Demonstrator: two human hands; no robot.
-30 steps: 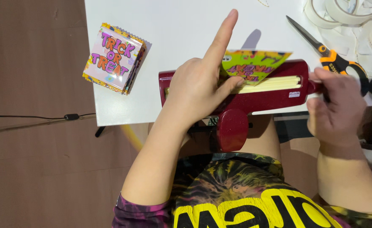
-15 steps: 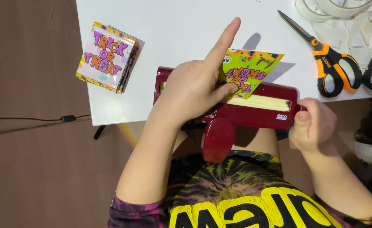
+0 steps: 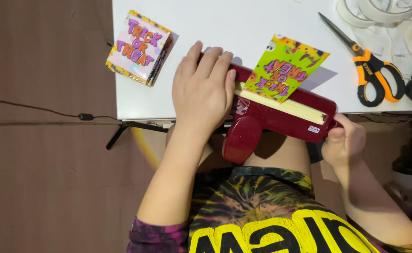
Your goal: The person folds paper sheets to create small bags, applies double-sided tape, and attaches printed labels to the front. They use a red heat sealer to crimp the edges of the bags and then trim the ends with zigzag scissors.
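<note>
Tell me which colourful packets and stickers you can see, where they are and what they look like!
Stack of square packets: near the table's left edge, pink fronts, purple and orange lettering.
Green packet: stands in the dark red tool, with purple and orange print.
Small white label: on the tool's right end, beside the right hand.

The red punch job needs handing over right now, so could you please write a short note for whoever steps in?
Left hand: flat, palm down on the left end of the red punch.
Right hand: gripping the punch's right end at the table edge.
Card: green printed one, standing in the punch's slot, tilted.
Stack of cards: at the table's left corner, apart from the punch.
Scissors: orange-handled, lying to the right, untouched.
Done: card is loaded in the slot.
Left: cannot tell whether it is punched; the stack waits.
</note>
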